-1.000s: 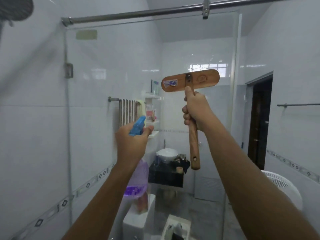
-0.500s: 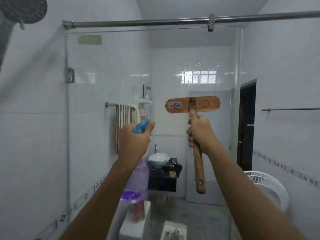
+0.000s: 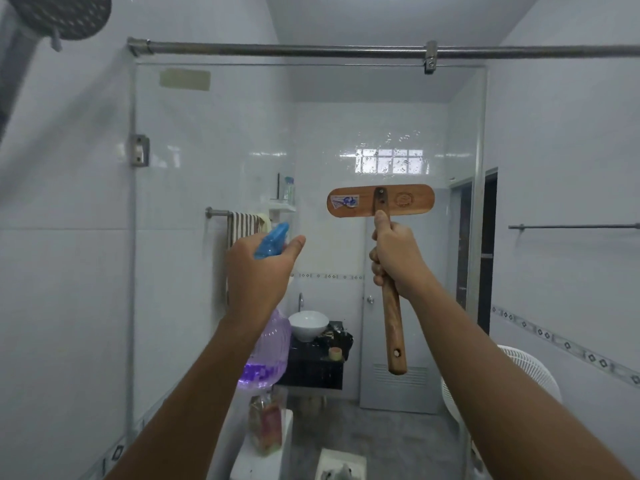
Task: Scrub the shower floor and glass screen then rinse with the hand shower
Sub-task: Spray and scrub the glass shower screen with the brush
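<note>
The glass screen (image 3: 207,140) stands straight ahead, hung from a steel rail (image 3: 311,50). My left hand (image 3: 258,271) grips a spray bottle (image 3: 268,355) with a blue trigger head and purple liquid, its nozzle aimed at the glass. My right hand (image 3: 394,261) holds the wooden handle of a scrub brush (image 3: 381,200), thumb up along the stem. The brush's flat wooden head lies crosswise against or just before the glass at chest height. A round shower head (image 3: 65,15) hangs at the upper left. The shower floor is out of view.
Behind the glass are a towel bar with a striped towel (image 3: 242,225), a white basin (image 3: 308,323) on a dark counter, a toilet (image 3: 263,455), a grey door (image 3: 398,341) and a white fan (image 3: 526,375). Tiled walls close in left and right.
My view tilted up, so both hands sit lower in frame. The brush head levelled out and stays before the glass; the bottle remains pointed at the screen.
</note>
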